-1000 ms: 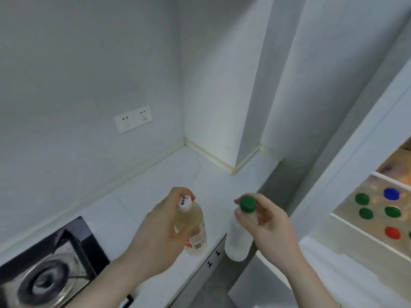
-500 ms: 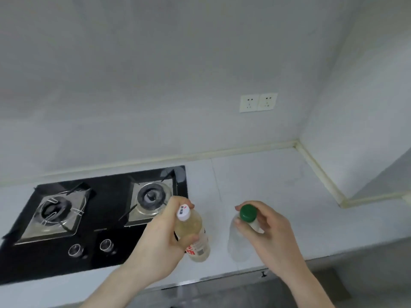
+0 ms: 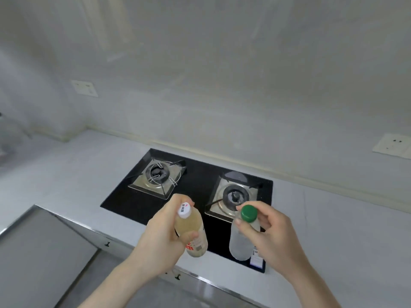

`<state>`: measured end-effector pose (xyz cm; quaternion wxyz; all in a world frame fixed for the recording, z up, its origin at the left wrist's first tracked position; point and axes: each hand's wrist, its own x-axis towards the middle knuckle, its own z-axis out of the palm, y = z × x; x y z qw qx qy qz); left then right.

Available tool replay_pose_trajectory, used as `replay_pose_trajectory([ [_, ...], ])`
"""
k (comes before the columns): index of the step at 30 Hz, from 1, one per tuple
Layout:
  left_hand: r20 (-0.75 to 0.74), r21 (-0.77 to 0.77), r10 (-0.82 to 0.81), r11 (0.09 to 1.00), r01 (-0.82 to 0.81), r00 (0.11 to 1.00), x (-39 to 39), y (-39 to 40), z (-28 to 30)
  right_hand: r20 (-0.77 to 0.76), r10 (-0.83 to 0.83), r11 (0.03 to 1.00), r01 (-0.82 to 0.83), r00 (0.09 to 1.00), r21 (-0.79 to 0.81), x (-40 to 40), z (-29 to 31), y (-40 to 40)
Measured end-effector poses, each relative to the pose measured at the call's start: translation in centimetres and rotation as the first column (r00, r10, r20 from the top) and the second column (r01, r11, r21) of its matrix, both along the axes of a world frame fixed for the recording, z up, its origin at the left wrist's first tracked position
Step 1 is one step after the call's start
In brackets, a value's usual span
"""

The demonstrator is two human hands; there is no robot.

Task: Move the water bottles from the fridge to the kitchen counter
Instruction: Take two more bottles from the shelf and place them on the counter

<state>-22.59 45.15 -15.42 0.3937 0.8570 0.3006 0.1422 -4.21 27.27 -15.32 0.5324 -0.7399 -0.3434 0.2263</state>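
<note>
Both hands are closed around bottles held upright in the air above the front edge of the black gas hob: the left hand wraps the body of a yellowish bottle with a white cap, over the hob's front left part. The right hand pinches the neck of a clear bottle just below its green cap, in front of the hob's right burner. The grey bench carries the hob, and a wall socket sits on the wall beyond the hob's right end.

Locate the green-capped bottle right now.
In the head view, the green-capped bottle is held in the right hand, low and right of centre, above the stove's front edge, beside the white-capped bottle.
</note>
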Motion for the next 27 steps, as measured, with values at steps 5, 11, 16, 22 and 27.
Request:
replay_pose_trajectory([
  [5,0.039,0.018,0.117,0.993,-0.118,0.992,-6.6,5.8,0.1,0.009,0.125,0.992,-0.124,0.992,-0.014,-4.6,0.0,8.0],
  [11,0.041,0.042,0.233,0.971,-0.234,0.972,-14.3,11.7,0.5,0.018,0.238,0.971,-0.237,0.971,-0.008,-10.5,-0.1,16.3],
  [16,0.01,0.032,0.348,0.937,-0.348,0.937,-21.9,16.8,0.9,-0.032,0.353,0.936,-0.352,0.935,0.022,-16.4,-0.4,24.2],
  [22,0.047,0.034,0.444,0.895,-0.445,0.895,-26.8,20.2,1.5,-0.043,0.461,0.887,-0.46,0.886,0.038,-20.4,-0.2,30.1],
  [27,0.053,0.02,0.518,0.854,-0.519,0.854,-29.6,23.1,1.6,-0.025,0.535,0.845,-0.533,0.845,0.047,-22.6,0.1,34.7],
])
